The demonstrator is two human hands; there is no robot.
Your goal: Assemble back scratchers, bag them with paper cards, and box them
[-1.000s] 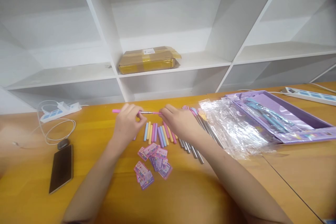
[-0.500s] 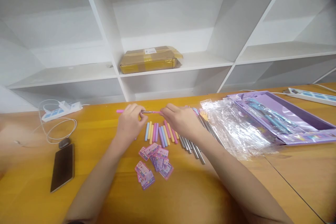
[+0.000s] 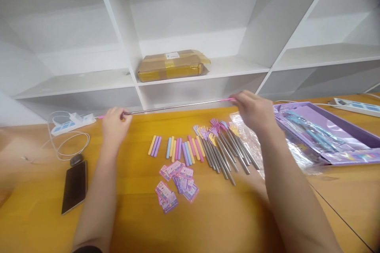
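Note:
My left hand (image 3: 114, 126) is closed round the pink handle end of a telescopic back scratcher (image 3: 178, 106). At its pink far end my right hand (image 3: 255, 112) pinches it, and the fingers hide the head. The thin metal rod runs stretched out between both hands, above the table's back edge. Below it lie several pastel handle sleeves (image 3: 179, 151) in a row, with three more sleeves (image 3: 154, 146) to their left. Several metal rods with coloured hand-shaped heads (image 3: 221, 146) lie side by side, left of my right forearm. Nearer me are small printed cards (image 3: 178, 178) in loose piles.
Clear plastic bags (image 3: 285, 152) lie by a purple box (image 3: 353, 126) with wrapped blue items inside. A phone (image 3: 75, 186), a cable (image 3: 86, 136) and a power strip (image 3: 74, 123) are at left. A taped carton (image 3: 172, 66) sits on the white shelf.
My hands have moved far apart, and the back scratcher's rod has lengthened from short to long. The hand-shaped heads and left sleeves, mostly covered before, now show.

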